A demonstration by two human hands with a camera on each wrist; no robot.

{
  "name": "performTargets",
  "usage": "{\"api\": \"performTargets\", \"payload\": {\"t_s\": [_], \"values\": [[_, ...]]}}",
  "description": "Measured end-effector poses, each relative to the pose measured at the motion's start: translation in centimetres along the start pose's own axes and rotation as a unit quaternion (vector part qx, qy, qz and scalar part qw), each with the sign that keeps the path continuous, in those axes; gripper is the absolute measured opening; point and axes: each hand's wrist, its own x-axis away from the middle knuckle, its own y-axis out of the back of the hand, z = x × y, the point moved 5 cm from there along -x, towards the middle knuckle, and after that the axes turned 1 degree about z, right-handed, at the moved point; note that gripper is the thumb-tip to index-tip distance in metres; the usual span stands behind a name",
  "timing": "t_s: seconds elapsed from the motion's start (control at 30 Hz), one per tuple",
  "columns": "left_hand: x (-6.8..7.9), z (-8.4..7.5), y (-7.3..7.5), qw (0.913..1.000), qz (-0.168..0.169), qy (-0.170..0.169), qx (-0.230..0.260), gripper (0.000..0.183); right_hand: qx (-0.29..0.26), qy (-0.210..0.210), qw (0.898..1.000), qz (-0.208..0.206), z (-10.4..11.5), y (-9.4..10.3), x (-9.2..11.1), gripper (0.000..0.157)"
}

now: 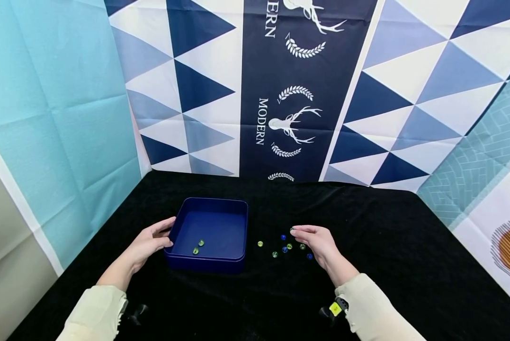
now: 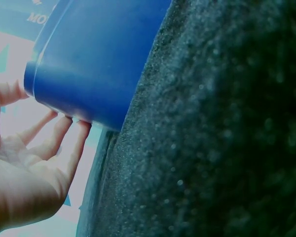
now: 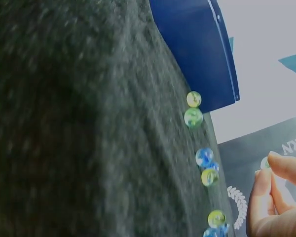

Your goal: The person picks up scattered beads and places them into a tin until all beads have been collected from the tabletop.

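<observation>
A square dark-blue box (image 1: 205,264) stands on the black cloth, with two yellow-green marbles (image 1: 195,251) on its floor. At its left side is my left hand (image 1: 146,241); in the left wrist view its extended fingers (image 2: 79,143) touch the box's outer wall and the thumb meets the rim. To the right of the box, my right hand (image 1: 316,241) pinches a pale greenish glass marble (image 3: 265,162) between thumb and fingertips, raised above the cloth. Below and beside this hand lie several loose marbles, among them a blue marble (image 1: 309,256) and a green marble (image 1: 274,254).
Black cloth (image 1: 382,246) covers the table. A patterned curtain (image 1: 208,94) hangs behind its far edge, and a light-blue curtain (image 1: 58,104) hangs on the left. One yellow-green marble (image 1: 260,244) lies nearest the box's right wall.
</observation>
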Motion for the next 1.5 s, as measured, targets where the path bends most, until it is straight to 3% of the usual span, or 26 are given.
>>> {"api": "performTargets", "payload": {"t_s": [0.63, 0.9, 1.5], "values": [[0.2, -0.1, -0.1, 1.0000, -0.005, 0.004, 0.001, 0.071, -0.048, 0.008, 0.999, -0.008, 0.8, -3.3, 0.0, 0.030], [0.3, -0.2, -0.1, 0.9999, -0.011, 0.006, -0.002, 0.071, -0.038, 0.012, 0.999, -0.012, 1.0, -5.0, -0.1, 0.028], [0.2, -0.2, -0.1, 0.9999, -0.010, 0.009, -0.001, 0.070, -0.067, 0.038, 0.997, 0.015, 1.9, -8.8, 0.5, 0.027]]}}
